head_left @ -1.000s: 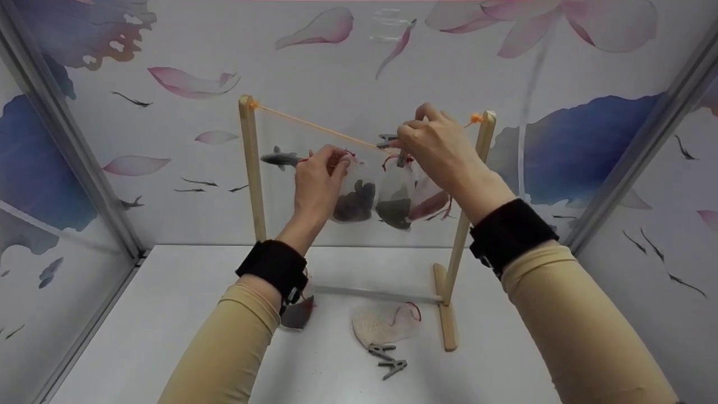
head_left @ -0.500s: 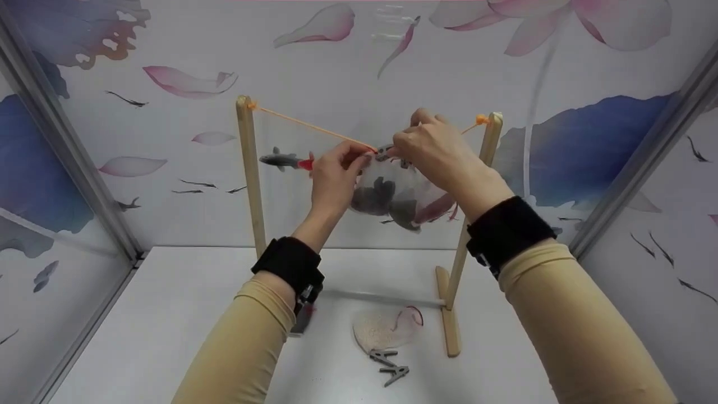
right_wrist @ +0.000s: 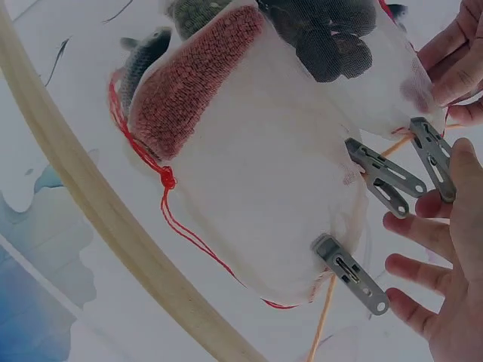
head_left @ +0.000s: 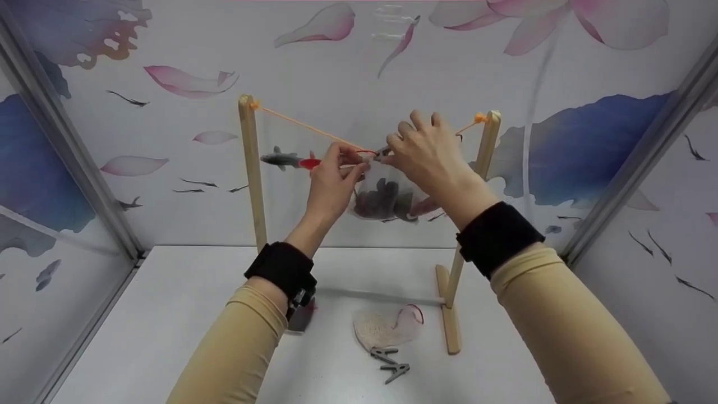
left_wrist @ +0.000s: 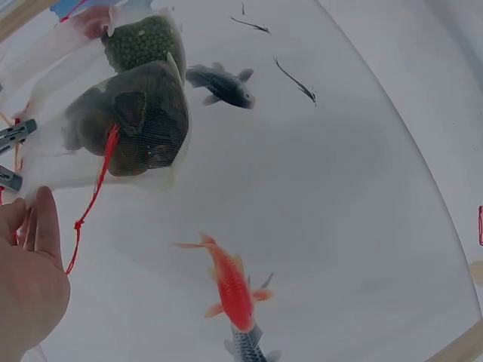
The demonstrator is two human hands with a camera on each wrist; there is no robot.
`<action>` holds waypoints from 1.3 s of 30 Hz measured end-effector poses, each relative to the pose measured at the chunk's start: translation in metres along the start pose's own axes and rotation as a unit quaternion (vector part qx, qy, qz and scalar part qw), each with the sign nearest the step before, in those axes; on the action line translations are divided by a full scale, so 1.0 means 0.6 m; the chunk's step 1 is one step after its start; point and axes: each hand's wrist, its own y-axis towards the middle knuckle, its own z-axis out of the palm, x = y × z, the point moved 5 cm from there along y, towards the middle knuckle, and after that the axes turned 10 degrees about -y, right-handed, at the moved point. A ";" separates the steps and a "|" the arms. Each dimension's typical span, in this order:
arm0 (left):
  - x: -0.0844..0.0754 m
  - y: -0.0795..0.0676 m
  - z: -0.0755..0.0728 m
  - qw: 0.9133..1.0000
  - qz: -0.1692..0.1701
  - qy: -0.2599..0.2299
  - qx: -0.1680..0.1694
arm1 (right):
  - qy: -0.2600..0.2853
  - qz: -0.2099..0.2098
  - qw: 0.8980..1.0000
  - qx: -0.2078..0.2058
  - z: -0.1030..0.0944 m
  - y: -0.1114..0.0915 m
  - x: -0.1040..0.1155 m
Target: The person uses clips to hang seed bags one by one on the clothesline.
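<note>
No readable text, no legible labels, brands, numbers

White translucent mesh bag (head_left: 374, 203), hanging at centre of the head view, dark rounded lumps at its base; grey clothespin (right_wrist: 433, 157), right side of the right wrist view, at its mouth.

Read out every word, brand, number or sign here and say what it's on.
None can be read: the bags and clips show no readable lettering.
Left wristband: pale specks, too small to read.
Red mark, right edge of the left wrist view: cut off, can't tell if it's writing.
</note>
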 end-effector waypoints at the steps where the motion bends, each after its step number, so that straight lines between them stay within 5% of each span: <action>1: 0.000 -0.002 -0.002 1.000 0.002 0.011 -0.002 | -0.004 0.008 1.000 -0.010 0.001 -0.002 0.001; 17: -0.016 -0.060 -0.019 0.986 0.077 0.148 0.017 | 0.027 0.062 0.985 -0.160 0.007 -0.044 0.020; 25: -0.014 -0.123 -0.016 0.977 0.102 0.178 0.052 | 0.067 0.060 0.938 -0.335 -0.006 -0.096 0.043; 29: -0.002 -0.174 -0.003 0.969 0.085 0.201 0.116 | 0.134 0.036 0.920 -0.366 0.001 -0.142 0.079; 31: 0.008 -0.205 0.004 0.961 0.075 0.209 0.167 | 0.173 0.032 0.919 -0.352 0.011 -0.166 0.103; 34: 0.028 -0.258 0.014 0.945 0.060 0.209 0.243 | 0.230 0.033 0.934 -0.272 0.035 -0.202 0.142; 37: 0.056 -0.307 0.018 0.934 0.015 0.197 0.298 | 0.295 0.026 0.948 -0.113 0.077 -0.246 0.186; 39: 0.077 -0.337 0.020 0.929 -0.024 0.184 0.319 | 0.345 0.005 0.938 0.005 0.112 -0.285 0.220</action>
